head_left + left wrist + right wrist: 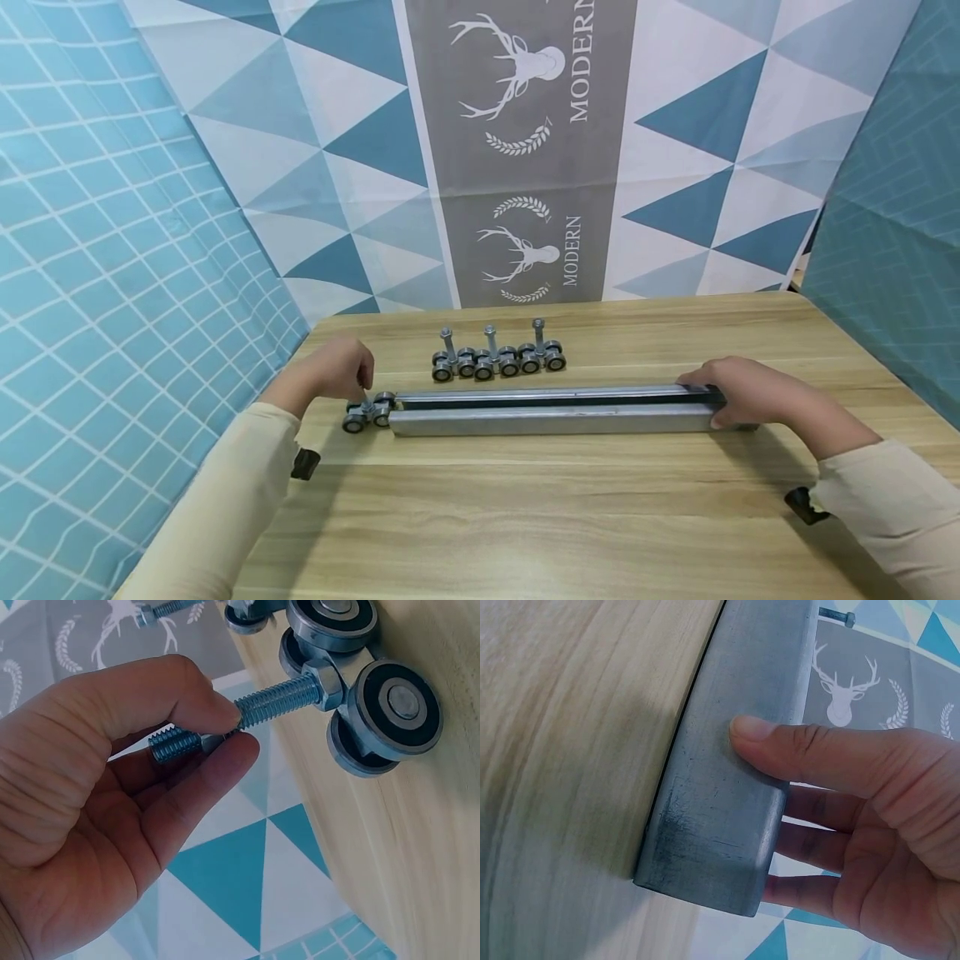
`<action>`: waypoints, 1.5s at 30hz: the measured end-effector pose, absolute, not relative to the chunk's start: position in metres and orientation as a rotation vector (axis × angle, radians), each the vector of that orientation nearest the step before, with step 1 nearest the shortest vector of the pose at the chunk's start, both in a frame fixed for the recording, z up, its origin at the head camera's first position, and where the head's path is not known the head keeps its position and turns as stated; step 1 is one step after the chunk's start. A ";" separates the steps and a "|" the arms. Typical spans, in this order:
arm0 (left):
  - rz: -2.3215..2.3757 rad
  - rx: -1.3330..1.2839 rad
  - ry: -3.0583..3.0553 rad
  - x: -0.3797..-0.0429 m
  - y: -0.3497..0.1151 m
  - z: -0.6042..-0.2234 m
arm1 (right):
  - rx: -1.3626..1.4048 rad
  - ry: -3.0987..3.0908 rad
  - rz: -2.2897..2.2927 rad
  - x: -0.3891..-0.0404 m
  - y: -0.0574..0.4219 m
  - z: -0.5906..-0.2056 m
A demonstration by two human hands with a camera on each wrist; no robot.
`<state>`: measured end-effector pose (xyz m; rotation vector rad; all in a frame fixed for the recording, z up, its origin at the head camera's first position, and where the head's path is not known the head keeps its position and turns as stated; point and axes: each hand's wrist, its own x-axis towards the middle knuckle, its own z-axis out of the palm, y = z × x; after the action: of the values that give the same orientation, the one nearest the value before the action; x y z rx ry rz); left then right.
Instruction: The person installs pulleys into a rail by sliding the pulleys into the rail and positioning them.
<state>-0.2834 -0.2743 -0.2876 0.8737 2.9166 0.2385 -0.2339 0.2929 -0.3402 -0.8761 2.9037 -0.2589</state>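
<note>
Pinching a wheeled trolley [367, 410] and gripping a metal rail [551, 421].

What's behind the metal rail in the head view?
Three wheeled trolleys on the wooden table, then the patterned backdrop. The rail hides the strip of table directly behind it.

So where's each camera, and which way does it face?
Head: on the head, facing forward and down at the metal rail on the tabletop; left hand, right hand and sleeves show.
Left wrist: on that wrist, facing the left hand pinching a roller trolley.
Right wrist: on that wrist, facing the right hand gripping the rail.
Head and left wrist both show that trolley.
</note>
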 end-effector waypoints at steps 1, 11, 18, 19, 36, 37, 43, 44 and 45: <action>0.238 0.878 2.912 -0.282 -0.273 -0.287 | -0.877 2.906 -0.258 -0.234 0.293 -0.340; 0.216 0.993 2.882 -0.270 -0.259 -0.284 | -0.882 2.934 -0.263 -0.232 0.292 -0.342; 0.182 1.018 2.865 -0.271 -0.247 -0.285 | -0.871 2.947 -0.265 -0.231 0.293 -0.344; 0.178 1.018 2.862 -0.272 -0.246 -0.285 | -0.866 2.951 -0.266 -0.231 0.293 -0.344; 0.140 1.049 2.851 -0.275 -0.230 -0.287 | -0.856 2.950 -0.265 -0.231 0.292 -0.343; 0.138 1.061 2.851 -0.275 -0.229 -0.287 | -0.857 2.951 -0.266 -0.230 0.292 -0.343; 0.134 1.094 2.853 -0.275 -0.224 -0.289 | -0.863 2.958 -0.266 -0.230 0.292 -0.344; 0.134 1.094 2.853 -0.276 -0.222 -0.289 | -0.864 2.959 -0.267 -0.230 0.292 -0.344; 0.134 1.100 2.853 -0.276 -0.222 -0.289 | -0.864 2.959 -0.268 -0.230 0.292 -0.344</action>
<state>-0.2758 -0.2217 -0.2889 1.1001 2.8532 0.1343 -0.2301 0.2918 -0.3439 -0.8637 2.9593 -0.2679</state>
